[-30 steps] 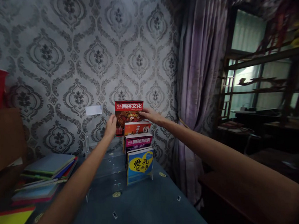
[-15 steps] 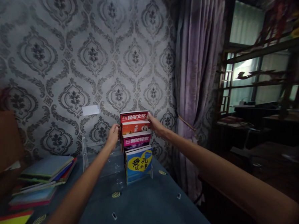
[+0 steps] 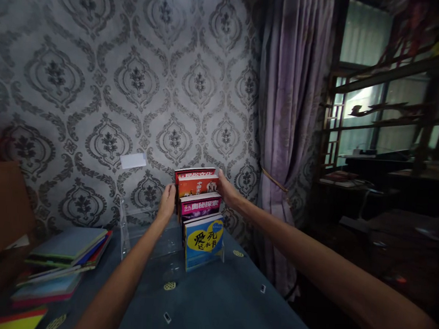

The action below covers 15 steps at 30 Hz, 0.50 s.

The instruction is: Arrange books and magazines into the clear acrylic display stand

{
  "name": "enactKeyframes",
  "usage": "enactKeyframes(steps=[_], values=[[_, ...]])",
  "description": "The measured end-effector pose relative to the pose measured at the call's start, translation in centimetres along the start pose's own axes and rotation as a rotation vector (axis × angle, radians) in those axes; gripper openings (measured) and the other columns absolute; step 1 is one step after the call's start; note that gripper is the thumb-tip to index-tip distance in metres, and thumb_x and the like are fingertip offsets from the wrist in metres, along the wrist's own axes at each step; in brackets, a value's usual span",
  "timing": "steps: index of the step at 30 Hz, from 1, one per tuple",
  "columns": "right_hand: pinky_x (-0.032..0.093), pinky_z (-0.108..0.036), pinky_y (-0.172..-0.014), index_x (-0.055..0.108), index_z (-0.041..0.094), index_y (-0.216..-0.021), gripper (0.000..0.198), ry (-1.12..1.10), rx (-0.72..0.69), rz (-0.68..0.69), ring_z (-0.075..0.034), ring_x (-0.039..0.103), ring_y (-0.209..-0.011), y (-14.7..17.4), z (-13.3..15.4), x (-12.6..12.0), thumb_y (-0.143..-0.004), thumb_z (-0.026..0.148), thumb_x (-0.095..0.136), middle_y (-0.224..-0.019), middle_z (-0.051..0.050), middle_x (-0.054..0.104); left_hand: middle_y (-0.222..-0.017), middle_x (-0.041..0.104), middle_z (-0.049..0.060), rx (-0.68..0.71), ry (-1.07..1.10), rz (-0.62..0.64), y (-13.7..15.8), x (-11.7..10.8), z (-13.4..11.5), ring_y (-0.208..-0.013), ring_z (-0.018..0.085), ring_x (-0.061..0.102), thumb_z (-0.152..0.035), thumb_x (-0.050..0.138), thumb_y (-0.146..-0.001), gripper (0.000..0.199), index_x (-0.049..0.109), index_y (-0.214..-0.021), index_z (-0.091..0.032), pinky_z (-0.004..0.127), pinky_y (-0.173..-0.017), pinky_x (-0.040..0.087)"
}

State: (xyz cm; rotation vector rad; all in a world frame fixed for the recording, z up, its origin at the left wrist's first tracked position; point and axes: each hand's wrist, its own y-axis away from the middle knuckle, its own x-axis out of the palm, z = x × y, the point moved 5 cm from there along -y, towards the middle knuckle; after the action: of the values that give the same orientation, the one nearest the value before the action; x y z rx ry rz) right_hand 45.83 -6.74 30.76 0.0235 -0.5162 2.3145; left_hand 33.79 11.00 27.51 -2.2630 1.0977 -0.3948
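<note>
An orange book [image 3: 198, 184] stands upright in a stepped clear acrylic rack [image 3: 164, 237]. Behind it, the top strip of a red book [image 3: 195, 172] shows, most of its cover hidden. My left hand [image 3: 167, 201] is closed at the left edges of these two books, and my right hand [image 3: 228, 189] grips at their right edges. Which of the two books each hand presses on is partly hidden. In front stand a purple book [image 3: 200, 210] and, lowest, a blue book [image 3: 203, 242] with a yellow heart.
Stacked books [image 3: 66, 247] lie on the dark blue tablecloth [image 3: 212, 311] at left, beside a cardboard box [image 3: 6, 207]. A white card [image 3: 133, 160] tops the rack's left side. Patterned wallpaper is behind; a purple curtain [image 3: 290, 114] hangs at right.
The red book has sunk lower behind the orange one, which sits slightly higher. My right hand has shifted slightly downward and right; my left hand has barely moved.
</note>
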Motion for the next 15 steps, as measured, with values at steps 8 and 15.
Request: enactKeyframes(steps=[8, 15], values=[[0.059, -0.042, -0.085, 0.065, 0.023, -0.092, 0.039, -0.018, -0.072, -0.085, -0.026, 0.074, -0.09, -2.5, 1.5, 0.5, -0.096, 0.055, 0.042, -0.086, -0.005, 0.078, -0.115, 0.071, 0.011, 0.045, 0.055, 0.061, -2.7, 1.7, -3.5, -0.116, 0.026, 0.06, -0.068, 0.044, -0.089, 0.058, 0.066, -0.107, -0.017, 0.039, -0.106, 0.042], [0.061, -0.039, -0.07, 0.059, 0.022, -0.085, 0.039, 0.082, 0.049, -0.118, -0.025, 0.073, -0.072, -5.3, 0.0, -0.2, -0.094, 0.058, 0.047, -0.076, -0.006, 0.076, -0.086, 0.077, 0.008, -0.237, 0.129, 0.052, -4.0, 1.3, -0.4, -0.091, 0.026, 0.069, -0.072, 0.048, -0.084, 0.059, 0.07, -0.087, -0.017, 0.04, -0.088, 0.053]])
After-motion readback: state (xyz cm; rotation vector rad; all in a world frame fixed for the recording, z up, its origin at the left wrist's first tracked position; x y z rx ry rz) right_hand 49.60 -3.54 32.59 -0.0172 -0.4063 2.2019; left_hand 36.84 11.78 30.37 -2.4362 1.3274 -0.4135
